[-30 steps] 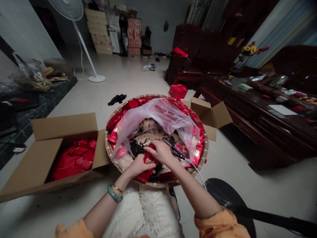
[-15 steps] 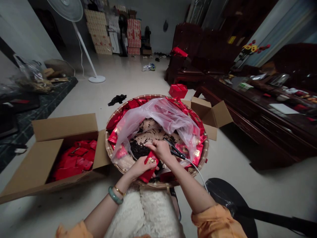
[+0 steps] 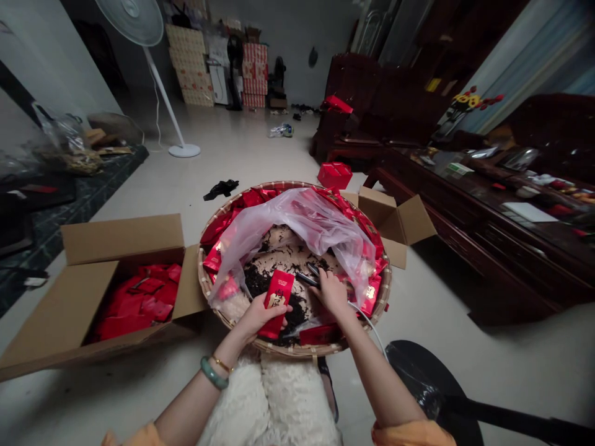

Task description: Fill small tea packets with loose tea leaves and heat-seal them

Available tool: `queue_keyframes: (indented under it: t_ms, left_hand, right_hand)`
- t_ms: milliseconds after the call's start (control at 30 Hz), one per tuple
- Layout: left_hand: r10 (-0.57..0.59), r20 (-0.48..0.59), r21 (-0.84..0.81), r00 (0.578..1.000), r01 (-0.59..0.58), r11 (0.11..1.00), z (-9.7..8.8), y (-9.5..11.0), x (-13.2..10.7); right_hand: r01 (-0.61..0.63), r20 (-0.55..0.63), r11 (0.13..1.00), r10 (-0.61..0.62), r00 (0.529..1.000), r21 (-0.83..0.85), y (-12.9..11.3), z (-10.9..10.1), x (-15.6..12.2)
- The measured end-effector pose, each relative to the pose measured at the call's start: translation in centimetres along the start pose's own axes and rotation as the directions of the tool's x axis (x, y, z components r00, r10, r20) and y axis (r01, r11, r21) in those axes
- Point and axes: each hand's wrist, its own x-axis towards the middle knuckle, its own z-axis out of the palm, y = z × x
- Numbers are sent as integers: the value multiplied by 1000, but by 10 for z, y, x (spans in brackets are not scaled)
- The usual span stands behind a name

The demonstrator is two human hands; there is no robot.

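While left hand (image 3: 258,314) around packet (image 3: 281,286), right hand (image 3: 333,296) palm-down at black tool (image 3: 307,280).

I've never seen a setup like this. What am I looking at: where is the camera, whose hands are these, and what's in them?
There is no machine here: these are a person's own bare hands, seen by one camera worn on the head, looking forward and down. The left hand holds a red packet with printing on it. The right hand grasps a black tool with a pale cord. Between them and beyond is a round woven basket holding dark shreds, crumpled clear plastic and more red packets. An open carton of red packets stands to the left.
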Motion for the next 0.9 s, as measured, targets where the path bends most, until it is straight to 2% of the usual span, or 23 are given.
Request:
queue_keyframes:
  t_ms: [67,167,267,333,400,467,567,767,900]
  left_hand:
    - [1,-2,-23,1000,-1,1000,2,1,-2]
    - [3,-12,-31,1000,-4,1000,3,1,-4]
    - [16,-1,-11,1000,-16,1000,3,-2,-3]
    - [21,17,4,1000,-21,1000,3,-5,-2]
    - [20,37,15,999,-20,1000,4,-7,-1]
    - [18,52,26,998,-20,999,6,-8,-1]
    - [13,60,34,998,-15,999,7,-7,-3]
    - [13,51,42,999,-15,999,5,-7,-5]
    - [16,44,-15,999,-15,1000,2,-9,-5]
  right_hand:
    - [-1,23,999,0,1000,45,2,1,-1]
    - [32,-23,975,-27,999,220,5,-9,1]
    - [136,-57,864,-124,991,484,3,-31,2]
    - [189,-14,767,-228,974,613,-3,-47,0]
    - [227,37,703,-339,940,674,-12,-60,-2]
    - [268,65,678,-423,904,684,-21,-69,-3]
    - [307,85,687,-473,877,658,-32,-73,-2]
    - [320,75,697,-471,879,642,-35,-67,-1]
    - [312,65,706,-452,890,636,-36,-63,-1]
